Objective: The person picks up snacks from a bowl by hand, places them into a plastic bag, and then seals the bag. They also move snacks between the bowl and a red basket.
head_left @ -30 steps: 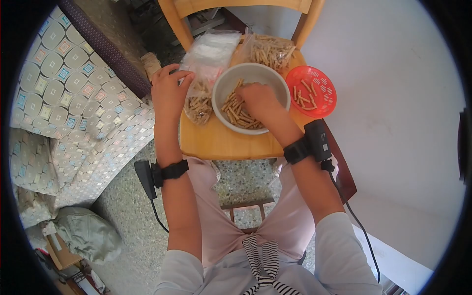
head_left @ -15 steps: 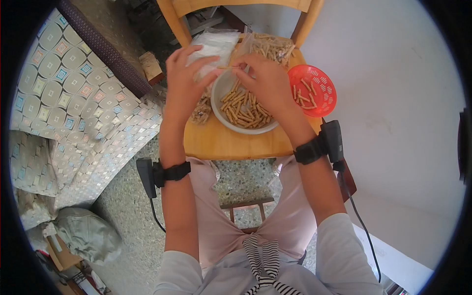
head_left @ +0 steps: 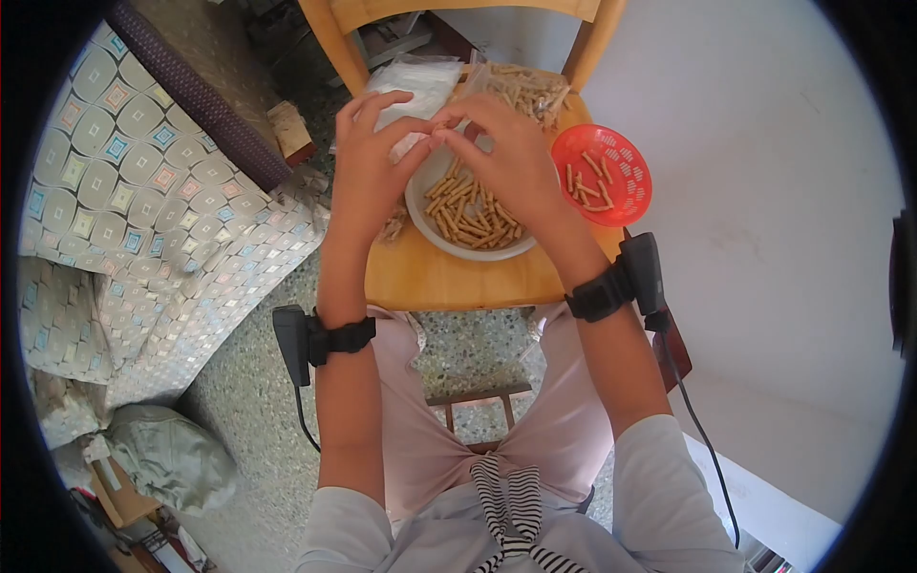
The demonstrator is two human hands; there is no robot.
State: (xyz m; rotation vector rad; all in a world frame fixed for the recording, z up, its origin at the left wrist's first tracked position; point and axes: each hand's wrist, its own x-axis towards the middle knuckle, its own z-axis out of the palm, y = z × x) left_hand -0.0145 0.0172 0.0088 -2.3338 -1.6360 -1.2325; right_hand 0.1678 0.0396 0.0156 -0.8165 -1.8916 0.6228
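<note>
My left hand (head_left: 377, 153) and my right hand (head_left: 501, 158) meet above the upper left of a white bowl (head_left: 415, 205). Thumb and forefinger of each are pinched around a small tan piece (head_left: 440, 125), mostly covered by the fingertips. Many short tan sticks (head_left: 473, 215) lie in the bowl under my hands. To the right, a red perforated basket (head_left: 632, 177) holds several similar sticks. Behind my hands are a clear bag of tan sticks (head_left: 525, 91) and some white plastic bags (head_left: 415, 81).
Everything rests on a wooden chair seat (head_left: 449, 286) with its backrest at the far side. Another plastic bag (head_left: 392, 227) is partly hidden left of the bowl. Patterned fabric (head_left: 143, 210) covers furniture at left; a pale wall (head_left: 764, 191) is at right.
My left hand has shifted right and my fingertips have come together; the stick stretched between them is now mostly hidden. The chair, bowl and basket appear slightly farther left.
</note>
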